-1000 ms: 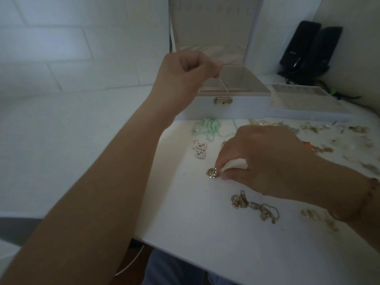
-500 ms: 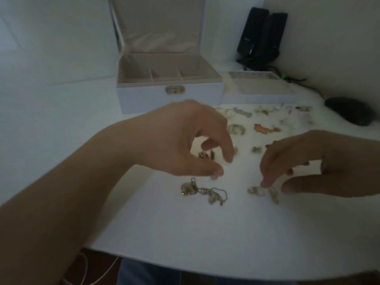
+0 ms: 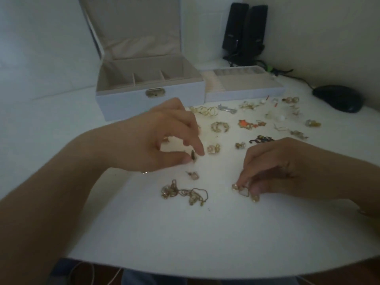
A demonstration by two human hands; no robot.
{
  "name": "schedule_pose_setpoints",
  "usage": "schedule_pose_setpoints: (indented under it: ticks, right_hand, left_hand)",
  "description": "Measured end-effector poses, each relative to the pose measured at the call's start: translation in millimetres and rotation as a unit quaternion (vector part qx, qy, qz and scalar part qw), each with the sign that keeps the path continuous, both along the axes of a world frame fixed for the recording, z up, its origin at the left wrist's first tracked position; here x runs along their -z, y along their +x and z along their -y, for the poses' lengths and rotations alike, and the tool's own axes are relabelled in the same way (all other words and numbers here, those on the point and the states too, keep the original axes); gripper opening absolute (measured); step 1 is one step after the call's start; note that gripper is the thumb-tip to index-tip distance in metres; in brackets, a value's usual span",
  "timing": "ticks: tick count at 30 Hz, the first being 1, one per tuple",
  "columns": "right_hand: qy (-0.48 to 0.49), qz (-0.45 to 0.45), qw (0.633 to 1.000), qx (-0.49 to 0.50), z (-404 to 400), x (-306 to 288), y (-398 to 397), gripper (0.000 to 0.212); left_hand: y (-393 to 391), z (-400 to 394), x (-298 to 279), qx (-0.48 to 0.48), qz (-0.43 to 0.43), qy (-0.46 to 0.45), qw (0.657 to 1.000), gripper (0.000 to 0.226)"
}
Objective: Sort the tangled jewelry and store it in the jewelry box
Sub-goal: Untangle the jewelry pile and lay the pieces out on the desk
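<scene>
From the head view, our left hand (image 3: 164,140) pinched a small dark piece (image 3: 193,156) between thumb and forefinger, just above the white table (image 3: 185,233). Our right hand (image 3: 287,167) pinched a pale earring (image 3: 243,190) at the near right, fingers curled. The tangled gold chain (image 3: 185,192) lay between them, nearer us. The jewelry box (image 3: 150,99) stood open at the far left. We judged it best to lift each piece clear before carrying, so nothing snagged the chain.

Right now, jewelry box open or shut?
Open. The jewelry box lid stands upright behind it, and the divided compartments inside show.
</scene>
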State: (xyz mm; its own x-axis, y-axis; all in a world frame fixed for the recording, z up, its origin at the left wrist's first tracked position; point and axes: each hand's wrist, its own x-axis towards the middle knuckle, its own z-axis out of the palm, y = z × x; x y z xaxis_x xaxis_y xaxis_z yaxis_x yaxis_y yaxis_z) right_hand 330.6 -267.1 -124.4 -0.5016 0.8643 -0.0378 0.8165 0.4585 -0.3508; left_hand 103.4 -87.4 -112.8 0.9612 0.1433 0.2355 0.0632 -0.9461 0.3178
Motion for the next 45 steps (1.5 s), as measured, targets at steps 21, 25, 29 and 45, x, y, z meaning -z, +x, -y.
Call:
schedule_pose_setpoints:
  ticks: [21,25,29,45]
  right_hand:
    - [0.103,0.076,0.991,-0.047,-43,-3,-49,0.010]
    - [0.168,0.066,0.982,-0.051,-46,4,-50,0.015]
    - [0.155,-0.093,0.983,0.007,-49,-3,-47,0.012]
    - [0.163,-0.319,0.929,0.096,-49,-3,-44,0.015]
  left_hand:
    - [-1,-14,3,-0.107,0.108,0.097,0.984,0.011]
    - [-3,-4,-4,-0.082,0.098,-0.001,0.992,0.009]
    - [-14,2,-17,-0.021,-0.018,-0.124,0.992,0.006]
    - [-8,26,-14,-0.074,-0.191,0.044,0.978,0.027]
